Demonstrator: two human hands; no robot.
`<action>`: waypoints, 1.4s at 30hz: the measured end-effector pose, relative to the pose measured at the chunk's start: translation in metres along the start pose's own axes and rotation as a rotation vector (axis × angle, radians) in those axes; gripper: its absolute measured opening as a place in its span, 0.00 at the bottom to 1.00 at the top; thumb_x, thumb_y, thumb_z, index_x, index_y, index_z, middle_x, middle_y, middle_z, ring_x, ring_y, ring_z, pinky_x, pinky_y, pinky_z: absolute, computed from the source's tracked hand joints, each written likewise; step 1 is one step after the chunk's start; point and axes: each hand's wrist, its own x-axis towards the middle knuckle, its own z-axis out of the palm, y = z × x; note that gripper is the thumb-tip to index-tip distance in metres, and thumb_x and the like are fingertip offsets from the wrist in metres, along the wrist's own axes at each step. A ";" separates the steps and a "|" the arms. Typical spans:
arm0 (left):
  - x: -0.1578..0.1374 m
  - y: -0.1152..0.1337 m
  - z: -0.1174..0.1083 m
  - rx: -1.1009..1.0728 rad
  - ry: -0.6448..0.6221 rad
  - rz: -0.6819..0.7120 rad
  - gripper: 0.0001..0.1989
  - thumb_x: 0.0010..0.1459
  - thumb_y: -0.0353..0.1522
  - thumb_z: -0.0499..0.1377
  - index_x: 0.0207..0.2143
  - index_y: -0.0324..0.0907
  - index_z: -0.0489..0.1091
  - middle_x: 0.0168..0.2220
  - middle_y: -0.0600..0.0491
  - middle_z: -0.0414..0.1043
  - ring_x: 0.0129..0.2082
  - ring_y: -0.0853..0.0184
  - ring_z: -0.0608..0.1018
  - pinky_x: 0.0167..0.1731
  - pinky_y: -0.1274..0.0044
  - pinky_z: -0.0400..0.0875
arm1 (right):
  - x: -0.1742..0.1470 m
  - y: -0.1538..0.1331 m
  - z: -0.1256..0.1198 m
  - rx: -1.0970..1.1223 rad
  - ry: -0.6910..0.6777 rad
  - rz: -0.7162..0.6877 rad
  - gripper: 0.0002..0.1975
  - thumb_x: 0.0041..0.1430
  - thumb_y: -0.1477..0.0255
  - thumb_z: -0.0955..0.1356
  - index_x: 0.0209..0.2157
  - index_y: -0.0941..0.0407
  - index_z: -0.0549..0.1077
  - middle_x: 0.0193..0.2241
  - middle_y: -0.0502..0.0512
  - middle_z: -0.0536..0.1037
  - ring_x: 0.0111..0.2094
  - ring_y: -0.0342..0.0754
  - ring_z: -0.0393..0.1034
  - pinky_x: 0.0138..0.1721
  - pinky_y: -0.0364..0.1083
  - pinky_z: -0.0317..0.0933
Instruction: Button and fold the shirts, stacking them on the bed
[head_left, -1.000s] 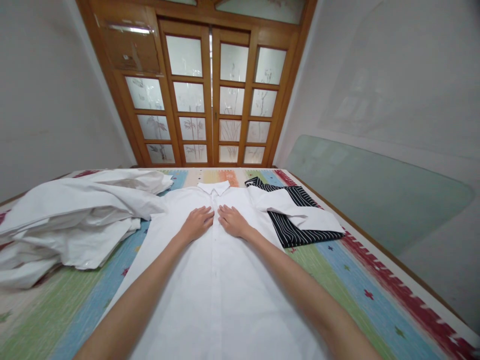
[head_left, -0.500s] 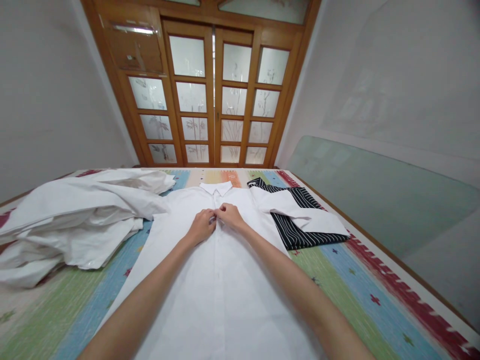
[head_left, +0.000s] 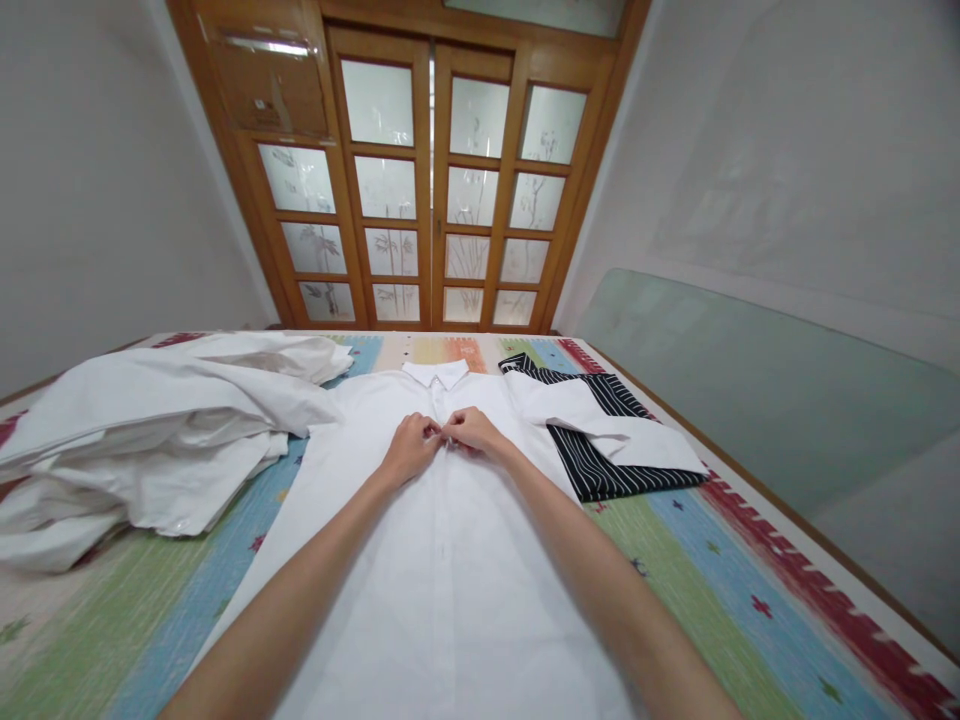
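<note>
A white button-up shirt (head_left: 390,590) lies spread face up, its collar (head_left: 436,374) pointing away from me. My left hand (head_left: 412,445) is closed on the front placket below the collar. Fingertips together, my right hand (head_left: 474,430) pinches the same strip of cloth from the other side. The two hands meet at the shirt's middle line; the button between them is hidden by the fingers. The shirt's right-side sleeve (head_left: 652,440) lies bent across a folded black-and-white striped cloth (head_left: 592,475).
A heap of white garments (head_left: 172,410) lies at the left. Underneath everything is a colourful striped bed cover (head_left: 720,560). A pale green panel (head_left: 750,380) stands along the right wall. Wooden glass-paned doors (head_left: 431,200) close the far end.
My hands remain at the placket, with the fingers shifted slightly and the right hand's fingers curled more under. The whole view has tilted a little; the garments lie as before.
</note>
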 end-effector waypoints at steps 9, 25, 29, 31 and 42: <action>-0.003 0.002 -0.005 -0.115 0.003 -0.045 0.06 0.53 0.32 0.57 0.30 0.42 0.74 0.29 0.53 0.74 0.31 0.65 0.75 0.37 0.73 0.70 | -0.003 0.007 -0.001 0.142 -0.037 -0.010 0.08 0.49 0.78 0.63 0.19 0.57 0.67 0.12 0.44 0.69 0.09 0.36 0.56 0.12 0.37 0.45; 0.003 0.004 -0.010 -0.157 0.005 -0.061 0.10 0.55 0.34 0.55 0.31 0.41 0.76 0.29 0.52 0.79 0.29 0.65 0.76 0.37 0.74 0.71 | -0.001 0.015 0.001 0.183 -0.040 -0.105 0.05 0.51 0.77 0.67 0.23 0.59 0.72 0.17 0.44 0.72 0.12 0.35 0.56 0.14 0.36 0.48; 0.002 0.003 -0.010 -0.179 0.006 -0.078 0.11 0.55 0.35 0.55 0.31 0.41 0.76 0.29 0.52 0.79 0.29 0.65 0.77 0.37 0.74 0.71 | -0.002 0.014 0.001 0.155 -0.033 -0.097 0.04 0.51 0.76 0.67 0.24 0.59 0.73 0.17 0.44 0.72 0.13 0.35 0.56 0.15 0.36 0.49; 0.001 0.003 -0.010 -0.186 0.000 -0.079 0.11 0.55 0.35 0.55 0.31 0.41 0.76 0.29 0.51 0.79 0.29 0.65 0.77 0.37 0.74 0.71 | -0.001 0.014 0.002 0.154 -0.031 -0.099 0.04 0.51 0.76 0.67 0.24 0.58 0.73 0.17 0.44 0.72 0.13 0.35 0.56 0.15 0.36 0.49; 0.004 -0.001 -0.007 -0.251 -0.036 -0.112 0.10 0.54 0.36 0.56 0.31 0.41 0.75 0.32 0.51 0.80 0.32 0.64 0.79 0.39 0.73 0.72 | -0.002 0.012 0.002 0.262 -0.026 -0.089 0.04 0.50 0.77 0.68 0.23 0.59 0.72 0.16 0.44 0.71 0.13 0.36 0.55 0.15 0.37 0.47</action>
